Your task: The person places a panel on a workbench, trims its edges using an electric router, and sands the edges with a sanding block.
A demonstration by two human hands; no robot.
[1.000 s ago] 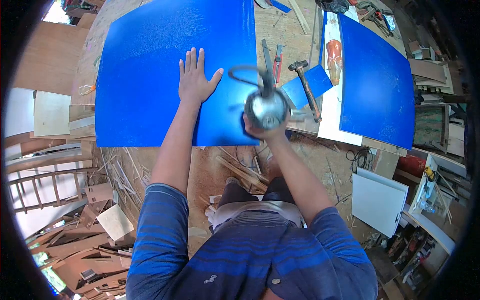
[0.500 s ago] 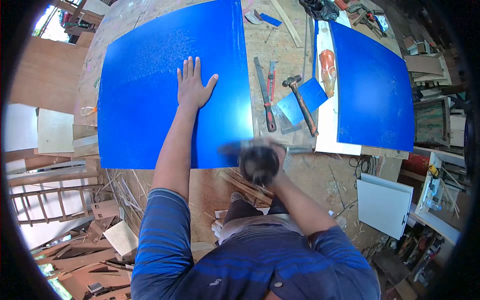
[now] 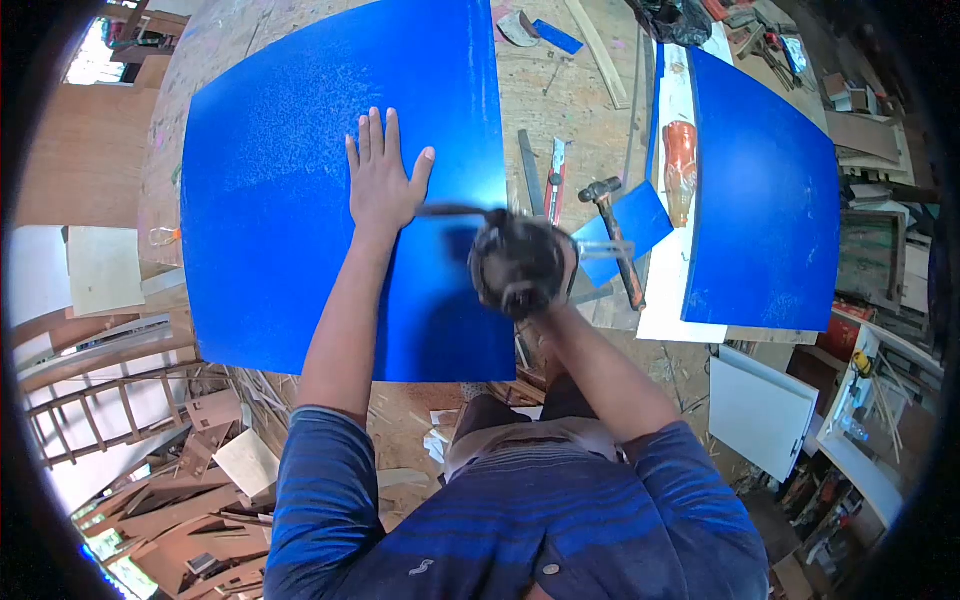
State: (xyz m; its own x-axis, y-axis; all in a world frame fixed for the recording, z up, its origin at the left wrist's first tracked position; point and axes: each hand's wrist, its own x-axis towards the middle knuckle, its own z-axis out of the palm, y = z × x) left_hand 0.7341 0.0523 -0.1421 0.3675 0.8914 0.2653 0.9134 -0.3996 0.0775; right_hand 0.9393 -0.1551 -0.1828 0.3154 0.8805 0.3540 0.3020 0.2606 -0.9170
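Observation:
My left hand (image 3: 385, 185) lies flat on a large blue sheet (image 3: 270, 250), fingers spread. My right hand (image 3: 560, 285) is wrapped round a dark, rounded power tool (image 3: 517, 265), held over the sheet's right edge; the tool partly covers that hand and is slightly blurred. Right of the tool, a hammer (image 3: 615, 240) lies over a small blue piece (image 3: 645, 220). A red cutter (image 3: 556, 182) and a dark metal strip (image 3: 530, 172) lie just beyond the tool, their near ends hidden behind it.
A second blue sheet (image 3: 765, 200) lies at the right beside a white strip (image 3: 665, 290) and an orange-brown bottle (image 3: 680, 165). A wood strip (image 3: 598, 52) and black plastic bag (image 3: 678, 20) are at the back. A white panel (image 3: 762, 412) leans below the table at right.
The tool moved from the sheet's right edge back toward me, then forward over the edge again. The view has shifted, so the table sits lower. My left hand stays on the sheet.

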